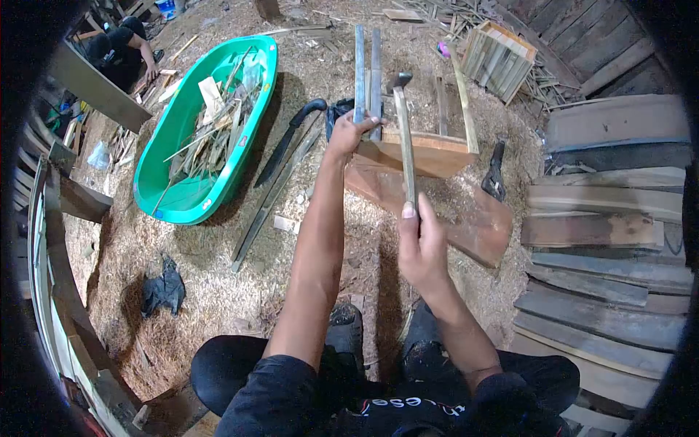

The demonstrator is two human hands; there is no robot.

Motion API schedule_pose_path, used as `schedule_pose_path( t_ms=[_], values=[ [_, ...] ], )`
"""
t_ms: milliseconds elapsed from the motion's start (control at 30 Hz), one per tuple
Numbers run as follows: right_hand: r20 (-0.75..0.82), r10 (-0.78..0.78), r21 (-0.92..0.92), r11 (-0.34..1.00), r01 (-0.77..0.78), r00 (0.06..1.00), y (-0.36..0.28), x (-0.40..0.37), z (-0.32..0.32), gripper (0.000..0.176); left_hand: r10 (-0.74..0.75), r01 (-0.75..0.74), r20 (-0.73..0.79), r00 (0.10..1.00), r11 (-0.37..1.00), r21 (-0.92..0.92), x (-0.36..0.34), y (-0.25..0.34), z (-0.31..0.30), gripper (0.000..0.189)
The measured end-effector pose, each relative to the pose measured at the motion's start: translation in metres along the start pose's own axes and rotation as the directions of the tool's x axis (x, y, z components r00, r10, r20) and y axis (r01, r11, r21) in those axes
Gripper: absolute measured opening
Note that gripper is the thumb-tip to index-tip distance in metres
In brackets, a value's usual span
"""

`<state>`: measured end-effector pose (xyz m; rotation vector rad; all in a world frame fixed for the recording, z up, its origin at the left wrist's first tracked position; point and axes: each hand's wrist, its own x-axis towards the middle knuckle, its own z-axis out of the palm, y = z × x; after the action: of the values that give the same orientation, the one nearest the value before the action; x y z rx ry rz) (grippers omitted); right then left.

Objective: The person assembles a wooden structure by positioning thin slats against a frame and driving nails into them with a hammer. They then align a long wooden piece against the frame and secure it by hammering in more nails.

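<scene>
Right hand [422,244] is closed around the lower end of a hammer [405,153] with a pale wooden handle and dark metal head, thumb laid along the handle; left hand [352,132] has its thumb and fingers bent together at the near left corner of an unfinished slatted wooden frame [455,146], touching two thin grey wooden strips [376,73], though whether it grips them or pinches something small cannot be told. From the head camera, the frame lies beyond the right hand and beside the left, over a broad reddish-brown board [477,226] on the shavings, and the hammer crosses in front of it. To the left stands a long green plastic tub [149,175], holding a loose heap of wood offcuts [217,135] and splinters. Farther off at right sits a pale slatted wooden crate [500,60], its contents hard to make out. Between tub and left arm lies a black-handled long blade [280,153]; a dark hand tool [496,171] rests right of the frame, its type unclear. Another person's hand [151,73] shows at upper left, that body partly hidden by a plank [102,86], and a blue container [166,7] is cut off by the top edge.
</scene>
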<state>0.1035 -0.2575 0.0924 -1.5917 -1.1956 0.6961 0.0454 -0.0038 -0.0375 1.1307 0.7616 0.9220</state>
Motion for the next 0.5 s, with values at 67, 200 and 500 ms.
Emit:
schedule_pose_path(
  t_ms=[67, 200, 500],
  values=[
    [0.081, 0.075, -0.119, 0.991, -0.065, 0.994, 0.022, 0.0, 0.002, 0.024, -0.011, 0.014, 0.038, 0.999, 0.996, -0.088, 0.019, -0.016, -0.006, 0.012],
    [0.034, -0.025, -0.062, 0.998, 0.027, 0.999, 0.018, 0.001, 0.007, 0.033, 0.013, -0.011, 0.02, 1.0, 0.995, -0.102, 0.017, -0.014, -0.003, 0.012],
    [0.046, -0.001, 0.028, 1.0, 0.0, 0.999, 0.014, -0.008, 0.013, 0.022, 0.0, -0.001, 0.032, 0.999, 0.999, 0.037, 0.025, -0.027, -0.011, 0.023]
  ],
)
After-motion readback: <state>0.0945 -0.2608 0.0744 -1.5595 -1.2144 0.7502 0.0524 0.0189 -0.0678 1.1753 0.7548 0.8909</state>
